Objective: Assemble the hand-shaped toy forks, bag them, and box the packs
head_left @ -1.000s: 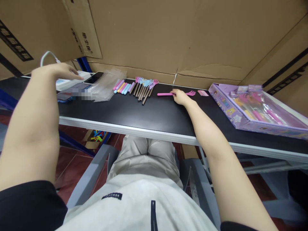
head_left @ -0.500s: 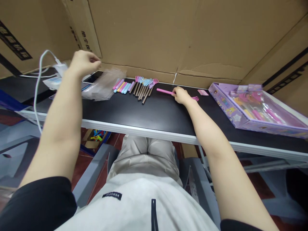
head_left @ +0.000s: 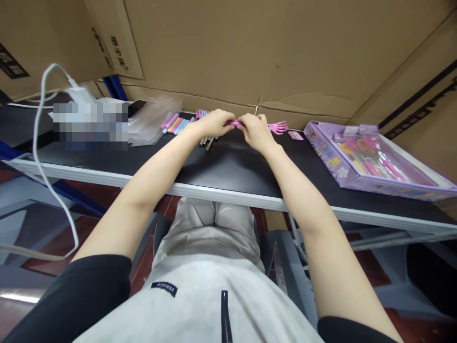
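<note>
A pink back scratcher (head_left: 279, 127) with a hand-shaped head is held level just over the black tabletop, its head to the right. My left hand (head_left: 216, 123) is closed around its left end. My right hand (head_left: 255, 129) grips it near the middle, close beside the left; a short pink stretch shows between them. Behind and below my left hand lie several scratcher rods (head_left: 209, 143) with small claw heads (head_left: 202, 113), partly covered by that hand. A row of coloured handles (head_left: 177, 125) lies left of them.
Clear plastic bags (head_left: 152, 125) lie left of the handles, near a white charger (head_left: 81, 94) with a looping cable (head_left: 34, 128). A purple display box (head_left: 339, 164) with packaged scratchers stands at right, a small pink card (head_left: 295, 136) beside it. Cardboard walls (head_left: 214, 52) close off the back.
My left hand has come from the plastic bags at left to the scratcher and closed on it. My right hand has shifted slightly left, and the scratcher with it.
</note>
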`<action>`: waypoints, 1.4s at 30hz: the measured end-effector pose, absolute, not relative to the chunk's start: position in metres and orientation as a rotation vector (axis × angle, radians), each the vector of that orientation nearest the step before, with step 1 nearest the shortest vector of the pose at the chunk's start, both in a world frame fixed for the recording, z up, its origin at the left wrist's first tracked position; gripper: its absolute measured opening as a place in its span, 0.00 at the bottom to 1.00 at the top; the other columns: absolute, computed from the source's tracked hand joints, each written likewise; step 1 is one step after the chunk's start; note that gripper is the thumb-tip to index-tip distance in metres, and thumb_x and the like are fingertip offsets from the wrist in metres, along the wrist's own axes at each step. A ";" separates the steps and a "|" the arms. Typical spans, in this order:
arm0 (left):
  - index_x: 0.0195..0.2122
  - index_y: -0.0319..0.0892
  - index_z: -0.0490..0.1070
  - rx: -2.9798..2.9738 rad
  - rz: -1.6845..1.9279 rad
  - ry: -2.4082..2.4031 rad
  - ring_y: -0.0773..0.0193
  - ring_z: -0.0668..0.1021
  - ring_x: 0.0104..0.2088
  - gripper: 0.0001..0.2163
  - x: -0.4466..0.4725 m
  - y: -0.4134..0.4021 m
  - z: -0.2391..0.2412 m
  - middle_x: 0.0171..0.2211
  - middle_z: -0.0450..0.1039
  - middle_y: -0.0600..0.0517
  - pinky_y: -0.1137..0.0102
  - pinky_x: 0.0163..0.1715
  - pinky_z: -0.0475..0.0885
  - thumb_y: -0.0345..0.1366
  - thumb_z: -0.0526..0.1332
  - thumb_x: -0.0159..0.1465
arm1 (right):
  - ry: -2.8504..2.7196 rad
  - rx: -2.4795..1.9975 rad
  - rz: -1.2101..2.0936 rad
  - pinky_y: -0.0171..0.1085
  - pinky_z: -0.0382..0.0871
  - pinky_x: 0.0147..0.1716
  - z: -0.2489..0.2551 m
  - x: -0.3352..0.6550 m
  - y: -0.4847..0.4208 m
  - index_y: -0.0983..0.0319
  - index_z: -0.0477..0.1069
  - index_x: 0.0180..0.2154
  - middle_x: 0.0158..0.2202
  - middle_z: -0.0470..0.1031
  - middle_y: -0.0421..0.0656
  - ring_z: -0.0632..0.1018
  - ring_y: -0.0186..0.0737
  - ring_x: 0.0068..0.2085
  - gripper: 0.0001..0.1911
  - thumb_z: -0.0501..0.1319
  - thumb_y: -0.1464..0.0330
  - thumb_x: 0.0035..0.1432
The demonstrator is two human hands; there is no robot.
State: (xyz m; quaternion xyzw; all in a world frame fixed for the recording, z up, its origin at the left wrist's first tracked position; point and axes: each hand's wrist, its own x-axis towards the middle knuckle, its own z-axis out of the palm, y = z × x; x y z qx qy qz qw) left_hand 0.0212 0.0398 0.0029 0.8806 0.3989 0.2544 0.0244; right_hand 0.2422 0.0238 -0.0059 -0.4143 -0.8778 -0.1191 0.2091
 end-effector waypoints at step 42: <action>0.42 0.43 0.80 2.500 1.081 1.352 0.55 0.76 0.39 0.12 0.014 0.024 -0.008 0.35 0.79 0.48 0.62 0.45 0.69 0.45 0.63 0.72 | -1.025 -0.920 1.083 0.52 0.75 0.55 -0.020 0.234 0.042 0.56 0.71 0.37 0.48 0.79 0.43 0.78 0.53 0.61 0.30 0.77 0.41 0.52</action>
